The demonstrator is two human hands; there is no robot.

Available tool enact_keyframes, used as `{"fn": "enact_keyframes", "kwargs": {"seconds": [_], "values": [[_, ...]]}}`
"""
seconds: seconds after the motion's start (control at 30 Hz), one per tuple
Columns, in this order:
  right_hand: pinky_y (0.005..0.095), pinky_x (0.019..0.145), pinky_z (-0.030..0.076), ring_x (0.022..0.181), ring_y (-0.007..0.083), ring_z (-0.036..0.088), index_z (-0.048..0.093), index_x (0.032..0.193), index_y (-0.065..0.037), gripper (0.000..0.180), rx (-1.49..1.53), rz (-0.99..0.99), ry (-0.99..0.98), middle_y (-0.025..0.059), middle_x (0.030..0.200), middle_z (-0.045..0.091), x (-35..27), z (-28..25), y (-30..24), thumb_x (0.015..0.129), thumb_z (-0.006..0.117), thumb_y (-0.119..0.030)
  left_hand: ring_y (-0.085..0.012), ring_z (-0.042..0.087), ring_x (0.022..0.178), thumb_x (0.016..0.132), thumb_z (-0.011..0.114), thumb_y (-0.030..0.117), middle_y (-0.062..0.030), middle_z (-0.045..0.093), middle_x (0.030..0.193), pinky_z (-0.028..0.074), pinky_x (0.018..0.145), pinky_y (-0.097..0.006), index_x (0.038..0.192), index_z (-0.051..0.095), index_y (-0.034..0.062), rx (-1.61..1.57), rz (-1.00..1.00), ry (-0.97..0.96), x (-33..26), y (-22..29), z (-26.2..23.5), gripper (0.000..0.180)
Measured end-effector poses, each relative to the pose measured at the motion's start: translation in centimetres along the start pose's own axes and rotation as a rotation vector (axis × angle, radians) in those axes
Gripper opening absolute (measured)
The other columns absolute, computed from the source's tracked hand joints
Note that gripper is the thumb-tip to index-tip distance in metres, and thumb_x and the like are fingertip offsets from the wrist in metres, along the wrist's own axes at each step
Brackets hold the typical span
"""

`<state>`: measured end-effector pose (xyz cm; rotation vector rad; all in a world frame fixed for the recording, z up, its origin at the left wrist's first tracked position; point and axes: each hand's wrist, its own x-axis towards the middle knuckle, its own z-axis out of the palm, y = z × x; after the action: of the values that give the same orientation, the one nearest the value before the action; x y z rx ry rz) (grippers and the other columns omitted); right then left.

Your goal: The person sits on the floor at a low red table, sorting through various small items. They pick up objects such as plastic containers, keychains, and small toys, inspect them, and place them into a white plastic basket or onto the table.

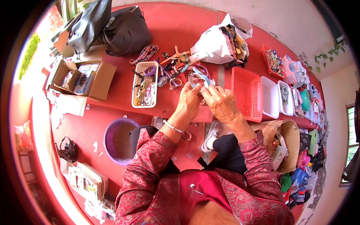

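Observation:
Above the front edge of the red surface, my left hand (pixel 189 100) and my right hand (pixel 222 102) come close together. Both are closed in a pinch on a light-blue curved band (pixel 203 76), whose loop sticks up beyond the fingertips. Its lower part is hidden by my fingers, and its exact kind is not clear. Just past my left hand lies a loose pile of small coloured bands and accessories (pixel 177 66). A white plastic basket (pixel 134 88) to the left holds a purple band (pixel 149 71) and other small pieces.
Right of my hands stand a red basket (pixel 245 80) and white trays (pixel 267 90). A stuffed white bag (pixel 212 47) and dark handbags (pixel 129 32) sit farther back. Low down are a purple tub (pixel 108 140) and a cardboard box (pixel 293 138); another open carton (pixel 103 80) is at left.

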<state>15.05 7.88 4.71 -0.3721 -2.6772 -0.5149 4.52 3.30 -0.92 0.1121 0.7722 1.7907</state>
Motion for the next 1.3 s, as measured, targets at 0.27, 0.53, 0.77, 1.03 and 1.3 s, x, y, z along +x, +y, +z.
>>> {"fn": "enact_keyframes", "kwargs": {"seconds": [0.27,0.53,0.77,1.03,1.3], "values": [[0.023,0.053,0.044,0.061,0.0054,0.054,0.061,0.089,-0.001,0.011,1.144,0.648,0.219,0.0015,0.068,0.061,0.2,-4.6,1.7,0.085,0.058,-0.011,-0.0167,0.059,0.073,0.086,0.044,0.003,-0.007,0.059,0.088,0.048,0.06,-0.029,0.102,0.051,0.0032,0.167,0.027,0.005,0.0,0.7,-1.3,0.018],[0.023,0.047,0.042,0.056,0.0065,0.057,0.058,0.082,-0.002,0.019,1.251,0.776,0.231,0.0015,0.061,0.058,0.8,-2.5,2.1,0.086,0.058,-0.02,-0.0152,0.059,0.071,0.083,0.043,0.0,-0.0066,0.06,0.084,0.047,0.06,-0.028,0.099,0.055,-0.0006,0.42,0.121,0.001,0.1,-0.7,-0.6,0.02],[0.0359,0.048,0.044,0.057,0.0273,0.059,0.055,0.078,-0.007,0.015,0.636,0.563,0.366,0.0091,0.066,0.059,0.6,2.3,3.8,0.081,0.061,-0.02,-0.0147,0.061,0.072,0.083,0.049,0.003,-0.0095,0.062,0.083,0.051,0.065,-0.026,0.094,0.055,-0.0018,0.524,0.026,-0.177,-0.7,-0.3,-0.2,0.013],[0.0241,0.054,0.045,0.059,0.009,0.055,0.059,0.082,-0.001,0.013,1.074,0.708,0.456,0.0049,0.067,0.059,0.7,-1.7,3.6,0.084,0.058,-0.014,-0.0149,0.061,0.066,0.081,0.044,0.001,-0.009,0.063,0.077,0.05,0.062,-0.028,0.092,0.058,-0.0021,0.974,0.235,-0.057,-0.7,-0.9,-1.0,0.018],[0.032,0.048,0.045,0.055,0.0178,0.061,0.058,0.078,-0.001,0.02,0.825,0.907,0.472,0.0109,0.061,0.059,-0.6,3.0,8.2,0.082,0.059,-0.021,-0.0159,0.061,0.078,0.086,0.046,0.007,-0.0086,0.062,0.088,0.049,0.068,-0.025,0.102,0.054,-0.0005,0.633,0.048,-0.245,-0.5,-0.8,-1.8,0.019]]}}
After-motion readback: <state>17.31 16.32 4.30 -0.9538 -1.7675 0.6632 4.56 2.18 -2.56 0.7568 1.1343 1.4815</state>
